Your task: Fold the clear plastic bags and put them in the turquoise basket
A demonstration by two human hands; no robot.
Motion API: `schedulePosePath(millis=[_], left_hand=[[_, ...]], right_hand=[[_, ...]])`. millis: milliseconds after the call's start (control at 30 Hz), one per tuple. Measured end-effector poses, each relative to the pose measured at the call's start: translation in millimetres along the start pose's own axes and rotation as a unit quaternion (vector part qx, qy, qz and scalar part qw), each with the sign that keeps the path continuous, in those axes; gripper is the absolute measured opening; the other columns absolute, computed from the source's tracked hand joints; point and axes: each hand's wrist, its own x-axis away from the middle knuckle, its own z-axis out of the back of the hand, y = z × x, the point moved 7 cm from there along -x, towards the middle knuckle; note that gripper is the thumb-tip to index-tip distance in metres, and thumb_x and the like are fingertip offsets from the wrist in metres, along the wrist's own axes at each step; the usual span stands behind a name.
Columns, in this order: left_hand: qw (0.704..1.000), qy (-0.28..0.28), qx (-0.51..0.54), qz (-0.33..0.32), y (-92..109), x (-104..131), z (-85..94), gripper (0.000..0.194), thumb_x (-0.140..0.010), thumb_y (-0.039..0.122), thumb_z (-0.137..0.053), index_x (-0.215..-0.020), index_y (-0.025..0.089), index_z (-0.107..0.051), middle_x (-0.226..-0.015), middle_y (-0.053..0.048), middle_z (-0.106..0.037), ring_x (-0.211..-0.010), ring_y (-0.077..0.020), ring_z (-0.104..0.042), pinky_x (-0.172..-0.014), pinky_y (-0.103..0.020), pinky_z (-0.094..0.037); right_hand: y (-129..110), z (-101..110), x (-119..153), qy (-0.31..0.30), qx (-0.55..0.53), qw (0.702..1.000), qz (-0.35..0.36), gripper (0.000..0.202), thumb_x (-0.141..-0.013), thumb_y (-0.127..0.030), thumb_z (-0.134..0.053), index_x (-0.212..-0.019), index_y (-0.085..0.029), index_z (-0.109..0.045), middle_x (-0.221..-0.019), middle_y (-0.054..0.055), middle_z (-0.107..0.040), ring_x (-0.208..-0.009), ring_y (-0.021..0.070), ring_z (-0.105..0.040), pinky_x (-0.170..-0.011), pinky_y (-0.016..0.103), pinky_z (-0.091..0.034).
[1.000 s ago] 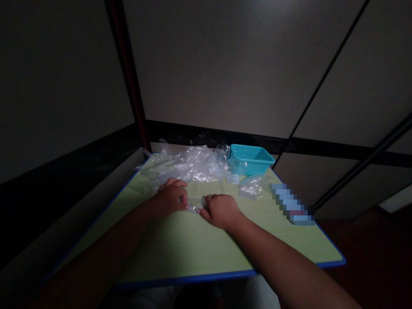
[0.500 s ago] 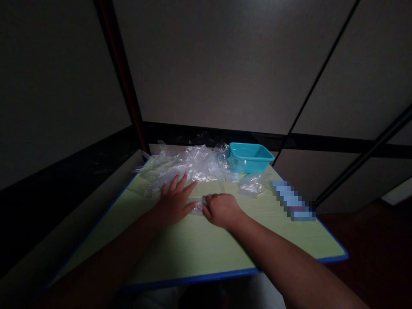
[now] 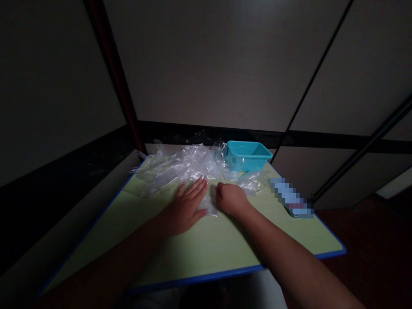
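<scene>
A small clear plastic bag (image 3: 211,207) lies flat on the table between my two hands. My left hand (image 3: 186,210) is spread palm down over its left part, the thumb resting near its lower edge. At the bag's right side, my right hand (image 3: 233,199) is closed with its fingers curled under. Its fingertips are hidden, so I cannot tell what they hold. Just beyond my hands a heap of crumpled clear plastic bags (image 3: 195,159) covers the table's far side.
A turquoise plastic basket (image 3: 249,162) stands at the far right of the heap, with another clear bag (image 3: 252,184) in front of it. A blurred-out blue-grey object (image 3: 291,198) lies at the right edge. The greenish table (image 3: 193,257) has a blue rim, against a wall panel.
Both hands have shifted to the right, the left one now lying flatter over the bag. More of the small bag shows between them, spread flat. The view has tilted slightly.
</scene>
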Motion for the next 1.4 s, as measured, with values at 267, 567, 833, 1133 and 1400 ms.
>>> schedulePosePath(millis=[267, 567, 833, 1133, 1400], left_hand=[[0.995, -0.095, -0.01, -0.002, 10.8, 1.9, -26.4, 0.062, -0.088, 0.046, -0.029, -0.141, 0.016, -0.015, -0.147, -0.012, -0.013, -0.136, -0.0235, -0.01, -0.106, -0.049, -0.01], [0.995, -0.096, -0.024, -0.009, 10.4, 3.0, -32.1, 0.065, -0.088, 0.052, -0.025, -0.14, 0.015, -0.018, -0.146, -0.013, -0.015, -0.135, -0.0238, -0.013, -0.106, -0.048, -0.015], [0.995, -0.103, -0.015, 0.008, 9.1, 2.4, -30.5, 0.068, -0.086, 0.054, -0.027, -0.14, 0.013, -0.019, -0.147, -0.013, -0.012, -0.135, -0.0231, -0.011, -0.105, -0.047, -0.017], [0.993, -0.116, -0.025, 0.013, 7.7, 2.3, -32.3, 0.073, -0.085, 0.056, -0.028, -0.141, 0.011, -0.014, -0.147, -0.014, -0.011, -0.136, -0.024, -0.01, -0.106, -0.049, -0.016], [0.991, -0.128, -0.037, 0.019, 5.5, 2.6, -33.4, 0.072, -0.085, 0.055, -0.029, -0.141, 0.012, -0.013, -0.147, -0.011, -0.011, -0.136, -0.0221, -0.008, -0.106, -0.047, -0.016]], right_hand=[[18.2, -10.9, -13.0, -0.056, -0.215, 0.974, -0.032, 0.025, -0.084, -0.022, -0.038, -0.08, -0.01, -0.061, -0.077, 0.013, -0.068, -0.066, 0.0172, -0.063, -0.059, 0.024, -0.046], [12.2, -35.2, -8.7, -0.186, -0.467, 0.859, -0.095, 0.023, -0.08, -0.012, -0.043, -0.057, -0.013, -0.049, -0.035, -0.004, -0.045, -0.028, 0.0099, -0.044, -0.033, 0.021, -0.042], [4.8, -38.7, -8.8, -0.209, -0.493, 0.841, -0.07, 0.023, -0.078, -0.012, -0.046, -0.055, -0.014, -0.045, -0.035, -0.006, -0.043, -0.029, 0.0088, -0.046, -0.03, 0.018, -0.041], [5.6, -43.2, -13.5, -0.182, -0.511, 0.838, -0.057, 0.01, -0.075, -0.013, -0.049, -0.084, -0.018, -0.048, -0.035, -0.013, -0.037, -0.026, 0.0067, -0.04, -0.031, 0.019, -0.043], [0.6, -45.2, -18.4, -0.203, -0.482, 0.851, -0.041, 0.009, -0.073, -0.009, -0.049, -0.077, -0.017, -0.049, -0.034, -0.011, -0.038, -0.024, 0.0062, -0.04, -0.03, 0.017, -0.042]])
